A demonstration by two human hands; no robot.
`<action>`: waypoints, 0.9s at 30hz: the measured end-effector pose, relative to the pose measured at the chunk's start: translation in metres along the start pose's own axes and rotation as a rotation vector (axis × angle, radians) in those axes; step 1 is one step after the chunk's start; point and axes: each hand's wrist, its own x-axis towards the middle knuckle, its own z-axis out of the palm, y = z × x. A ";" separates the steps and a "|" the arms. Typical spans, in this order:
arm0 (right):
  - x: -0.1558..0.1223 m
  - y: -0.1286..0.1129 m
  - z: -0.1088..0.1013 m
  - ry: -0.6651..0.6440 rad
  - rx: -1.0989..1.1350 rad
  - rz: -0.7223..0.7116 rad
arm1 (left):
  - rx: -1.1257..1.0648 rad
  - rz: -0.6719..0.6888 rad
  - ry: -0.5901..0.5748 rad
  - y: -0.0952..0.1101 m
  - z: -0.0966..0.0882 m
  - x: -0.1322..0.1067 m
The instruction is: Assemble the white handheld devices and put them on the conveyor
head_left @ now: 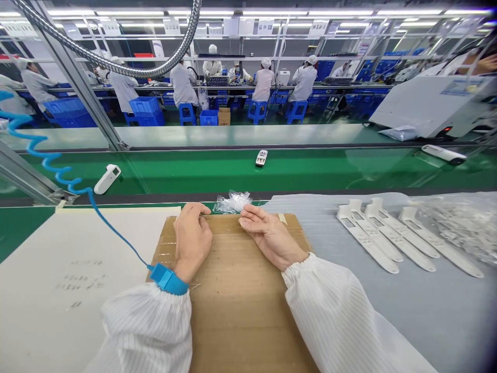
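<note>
Brown cardboard: a flat cardboard sheet (248, 321) is laid on the desk (23, 233), and both hands are held over it.

Clear plastic: a crumpled clear plastic bag (232, 202) is lying at the far edge of the cardboard, at 12 o'clock from the gap between the hands.

Left hand: the left hand (192, 241) is rested on the cardboard with its fingers (194, 210) curled over. Whether anything small is pinched inside them cannot be told. The bag is placed just beside them, at about 2 o'clock.

Right hand: the right hand (272, 235) is half turned, its fingers (252, 217) loosely opened with nothing gripped. The bag is placed just beside the fingertips, at about 11 o'clock.

Handling: film this thin would, it is judged, be best pinched by the fingertips and kept over the cardboard, so that it is not slid off the far edge.

Wrist: a blue wrist strap (169, 278) is fastened over the left cuff, and a blue coiled cord (39, 147) is led away towards 10 o'clock.

Right side: long white plastic parts (368, 238) are lined up on a grey sheet (446, 321) at 3 o'clock from the right hand.

Left side: a white paper sheet (58, 290) bearing faint handwriting is laid at 9 o'clock.

Beyond: a green conveyor belt (194, 171) is seen at 12 o'clock, with co-workers (182, 85) seated on blue stools further off.
</note>
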 end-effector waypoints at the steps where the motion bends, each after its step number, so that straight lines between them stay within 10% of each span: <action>1: 0.000 0.000 0.000 -0.001 0.001 0.001 | 0.001 0.001 -0.001 0.000 0.000 0.000; 27: -0.001 -0.001 0.001 0.018 -0.005 0.010 | 0.004 0.003 0.020 0.001 -0.001 0.000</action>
